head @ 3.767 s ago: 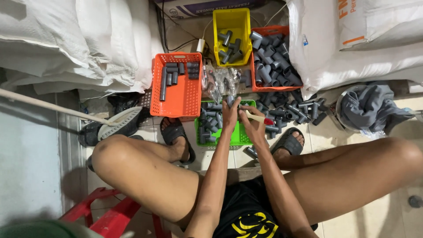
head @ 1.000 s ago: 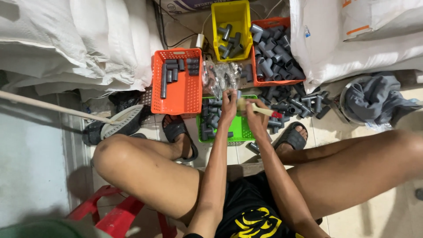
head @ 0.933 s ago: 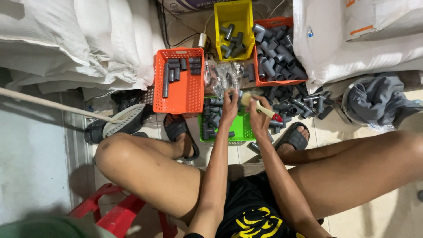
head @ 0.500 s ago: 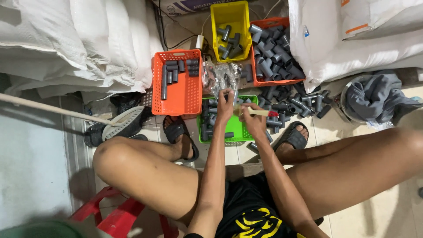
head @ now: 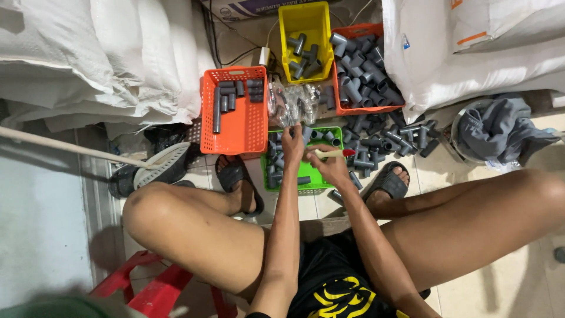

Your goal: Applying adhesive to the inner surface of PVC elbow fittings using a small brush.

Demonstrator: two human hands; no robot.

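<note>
**Brush and grey fitting over the green basket**

The right hand (head: 331, 168) is closed around a small brush (head: 331, 153), a pale wooden handle with a red end pointing away from the left hand (head: 292, 141). The brush lies level above the green basket (head: 318, 187), its near end meeting the left hand. The left hand's fingers are curled around a grey pipe fitting (head: 306, 133), held over the far edge of the green basket.

The fitting is mostly covered by the fingers, so its shape is hard to make out, and the brush's bristles cannot be seen.

The green basket holds short grey fittings. Left of it, an orange basket (head: 250, 126) holds a few grey pipe lengths and couplings. Beyond the green basket lie clear plastic bags (head: 291, 103), then a yellow bin (head: 306, 17) with a few grey elbows. Right of that, an orange-red crate (head: 368, 109) is heaped with grey fittings, and more lie loose on the floor (head: 388, 138) beside the green basket.
</note>
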